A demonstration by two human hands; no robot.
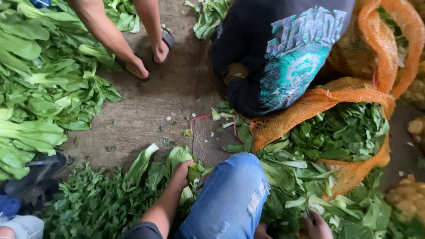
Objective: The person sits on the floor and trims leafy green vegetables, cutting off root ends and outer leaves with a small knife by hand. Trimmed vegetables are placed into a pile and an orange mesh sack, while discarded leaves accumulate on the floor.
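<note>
Left hand (180, 171): at 6 o'clock, just left of the raised knee; fingers curled shut around the stems of a bok choy bunch (164, 164), leaves fanning up and to 10 o'clock.
Bok choy bunch: on the ground at the lower middle, touching the small-leaved greens (95, 204) at 7 o'clock.
Right hand (317, 225): at 5 o'clock by the bottom edge, down among loose bok choy leaves (305, 188); fingers bent onto the leaves, grip hidden, cannot tell whether closed on anything.
Knee: blue ripped jeans (230, 199), between the two hands.
Orange net sack (318, 104): at 3 o'clock, mouth open, packed with green leaves, just above the right hand's pile.
Other person: dark printed shirt (287, 48) at 1 o'clock, crouched against the sack.
Bare feet in sandals (148, 55): at 11 o'clock, on the dirt floor (150, 110).
Big leaf heap (40, 79): at 9 o'clock, well apart from both hands.
</note>
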